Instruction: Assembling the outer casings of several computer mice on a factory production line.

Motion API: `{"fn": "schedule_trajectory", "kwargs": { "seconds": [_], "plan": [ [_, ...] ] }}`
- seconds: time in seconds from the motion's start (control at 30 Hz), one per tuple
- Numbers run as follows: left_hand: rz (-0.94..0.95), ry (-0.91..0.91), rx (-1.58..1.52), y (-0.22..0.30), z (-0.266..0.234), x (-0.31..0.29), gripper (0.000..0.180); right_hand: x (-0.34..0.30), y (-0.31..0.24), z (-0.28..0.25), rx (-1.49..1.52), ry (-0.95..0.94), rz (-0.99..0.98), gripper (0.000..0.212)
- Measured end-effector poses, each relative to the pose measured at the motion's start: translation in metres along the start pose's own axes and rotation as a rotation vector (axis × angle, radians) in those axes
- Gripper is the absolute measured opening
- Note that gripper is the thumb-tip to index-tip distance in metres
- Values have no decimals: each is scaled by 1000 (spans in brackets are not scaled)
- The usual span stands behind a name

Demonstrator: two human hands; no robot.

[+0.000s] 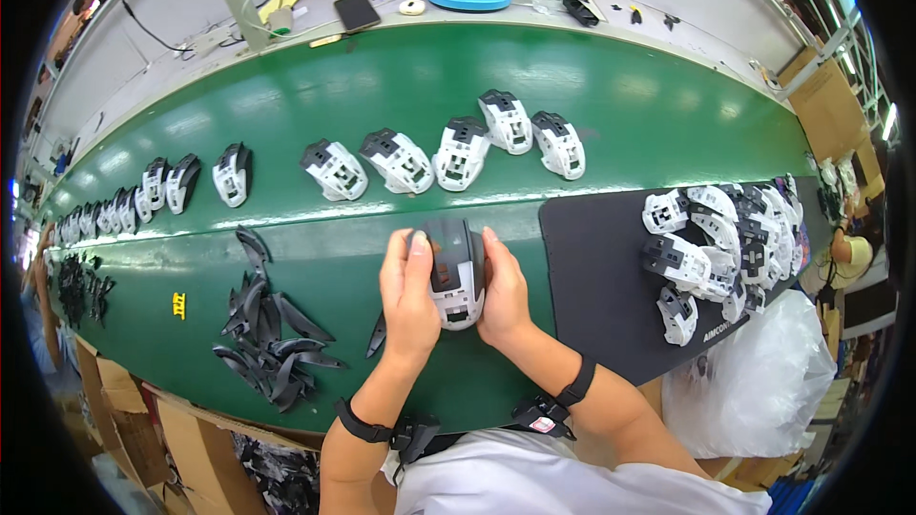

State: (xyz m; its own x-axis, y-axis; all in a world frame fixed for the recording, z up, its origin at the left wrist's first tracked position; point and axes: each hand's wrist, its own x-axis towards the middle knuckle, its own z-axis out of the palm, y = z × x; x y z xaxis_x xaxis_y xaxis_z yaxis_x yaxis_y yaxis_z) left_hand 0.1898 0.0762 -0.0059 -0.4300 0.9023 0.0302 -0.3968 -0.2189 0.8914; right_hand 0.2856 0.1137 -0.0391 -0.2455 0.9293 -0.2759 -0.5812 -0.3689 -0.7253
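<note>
The long, glossy green workbench (668,105) spans the station. At its right lies a black, flat rectangular mat (596,296), its right part covered by a heap of white and dark-grey plastic mouse-shaped shells (679,262), stacked at mixed angles. A spaced group of five similar white-and-grey plastic shells (396,160) stands toward the bench's rear, with a longer line of shells (153,183) running off leftward.

Left of the person, a loose pile of black, curved, blade-like plastic pieces (253,303) lies on the green surface.

The left hand (408,300) and right hand (506,296) close from either side on one dark-grey and white plastic mouse-shaped shell (458,272). It sits between the palms in front of the person, left of the mat, dark end away, pale end near. The left thumb rests along its left edge; the right fingertips are partly hidden, so their exact contact cannot be told.

A single black curved piece (377,334) lies just beside the left wrist. A small bright-yellow plastic part (179,305) lies farther left.

Assessment: the step appears to be two-handed handling of the shell. Even pressure from both sides, square alignment and light thumbs should avoid flexing the frame.
</note>
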Motion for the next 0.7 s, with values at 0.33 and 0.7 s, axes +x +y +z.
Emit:
{"fn": "schedule_trajectory", "kwargs": {
  "seconds": [0.33,0.7],
  "plan": [
    [152,277,517,87,-111,141,35,-17,-3,12,-1471,-905,-865,38],
    [699,653,1735,41,-140,186,51,-11,-28,-2,-1218,-429,-572,21]
  ]
}}
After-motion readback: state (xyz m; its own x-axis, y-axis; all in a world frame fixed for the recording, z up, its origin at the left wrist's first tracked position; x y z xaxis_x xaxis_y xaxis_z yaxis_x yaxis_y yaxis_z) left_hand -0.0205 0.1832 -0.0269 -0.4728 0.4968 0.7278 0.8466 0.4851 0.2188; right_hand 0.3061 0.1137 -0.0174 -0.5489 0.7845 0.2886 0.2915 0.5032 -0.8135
